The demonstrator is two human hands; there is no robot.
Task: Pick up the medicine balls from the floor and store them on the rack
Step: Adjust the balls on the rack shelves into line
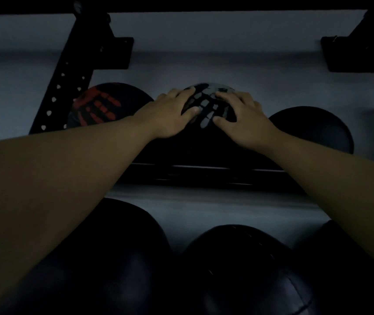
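A black medicine ball with grey markings (206, 110) sits in the middle of the black rack's rail (204, 171). My left hand (170, 112) lies on its upper left and my right hand (242, 117) on its upper right, fingers spread over the top. To its left rests a black ball with red markings (99, 105). At its right is a plain black ball (313, 130). Three more dark balls lie lower in the view: one at the left (113, 258), one in the middle (238, 269) and one at the right (345, 258).
A black perforated upright (65, 87) of the rack slants up at the left, with a bracket (117, 53) beside it. Another upright and bracket (358, 53) stand at the right. A pale wall is behind the rack. The scene is very dim.
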